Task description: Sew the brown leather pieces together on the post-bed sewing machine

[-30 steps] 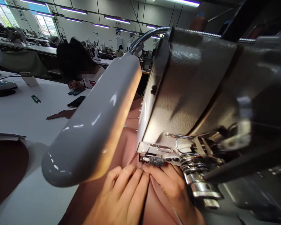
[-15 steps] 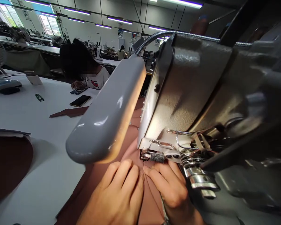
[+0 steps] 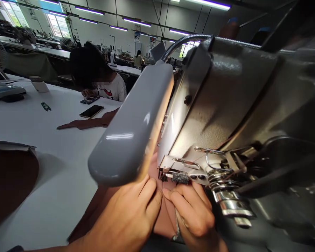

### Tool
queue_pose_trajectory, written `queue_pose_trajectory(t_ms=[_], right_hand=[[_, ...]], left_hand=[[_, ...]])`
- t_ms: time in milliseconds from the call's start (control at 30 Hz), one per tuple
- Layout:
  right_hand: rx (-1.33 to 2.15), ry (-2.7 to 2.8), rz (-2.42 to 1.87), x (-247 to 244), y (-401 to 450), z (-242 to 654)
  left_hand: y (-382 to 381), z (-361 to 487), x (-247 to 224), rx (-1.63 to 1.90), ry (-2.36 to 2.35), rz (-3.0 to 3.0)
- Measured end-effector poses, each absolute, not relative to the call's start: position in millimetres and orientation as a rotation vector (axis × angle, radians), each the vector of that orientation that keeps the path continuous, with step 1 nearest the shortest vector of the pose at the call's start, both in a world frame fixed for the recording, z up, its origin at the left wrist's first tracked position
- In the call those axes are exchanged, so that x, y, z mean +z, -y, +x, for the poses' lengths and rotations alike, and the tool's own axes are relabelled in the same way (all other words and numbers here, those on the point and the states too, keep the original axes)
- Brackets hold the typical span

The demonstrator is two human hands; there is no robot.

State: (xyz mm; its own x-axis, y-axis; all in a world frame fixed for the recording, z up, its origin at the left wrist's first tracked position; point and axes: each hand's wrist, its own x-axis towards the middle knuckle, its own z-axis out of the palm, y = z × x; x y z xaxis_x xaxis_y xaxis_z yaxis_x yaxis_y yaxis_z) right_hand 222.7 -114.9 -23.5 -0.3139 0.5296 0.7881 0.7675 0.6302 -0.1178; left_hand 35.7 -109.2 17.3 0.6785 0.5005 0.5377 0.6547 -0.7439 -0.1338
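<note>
The left hand (image 3: 120, 213) and the right hand (image 3: 194, 213) lay on a panel of dusty-pink fabric (image 3: 164, 218), both only partly closed, with fingers curved and spread a little. The left fingertips (image 3: 152, 185) and right fingertips (image 3: 170, 195) came close together, just apart, either side of a ridge in the cloth, directly in front of the presser foot. They pressed on the cloth, but I could not tell whether either hand truly pinched it, since the thumbs were hidden. The panel ran from under the front of a grey cast-metal sewing machine head (image 3: 220, 98) back towards the person, with the chrome presser-foot assembly (image 3: 225, 199) just right of the right hand. A small rough grey strip (image 3: 180, 177) sat on the machine's underside above the fingers, too small to identify. A long grey gooseneck lamp (image 3: 128, 129) crossed above the left hand. On the white worktable (image 3: 55, 157) lay a dark brown rounded fabric piece (image 3: 7, 182) at the near left edge, a narrow brown cut strip (image 3: 84, 123), a black smartphone (image 3: 91, 111) and green snips (image 3: 46, 106). Farther off, a seated co-worker (image 3: 94, 70) in a white printed T-shirt had a hand on a second phone (image 3: 89, 100).
</note>
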Motion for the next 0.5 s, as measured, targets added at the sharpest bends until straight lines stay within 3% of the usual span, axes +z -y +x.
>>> queue_pose_trajectory(t_ms=[500], right_hand=[[-0.387,2.085,-0.99,-13,116,219]], left_hand=[[87,23,5,-0.744,0.826,-2.731]])
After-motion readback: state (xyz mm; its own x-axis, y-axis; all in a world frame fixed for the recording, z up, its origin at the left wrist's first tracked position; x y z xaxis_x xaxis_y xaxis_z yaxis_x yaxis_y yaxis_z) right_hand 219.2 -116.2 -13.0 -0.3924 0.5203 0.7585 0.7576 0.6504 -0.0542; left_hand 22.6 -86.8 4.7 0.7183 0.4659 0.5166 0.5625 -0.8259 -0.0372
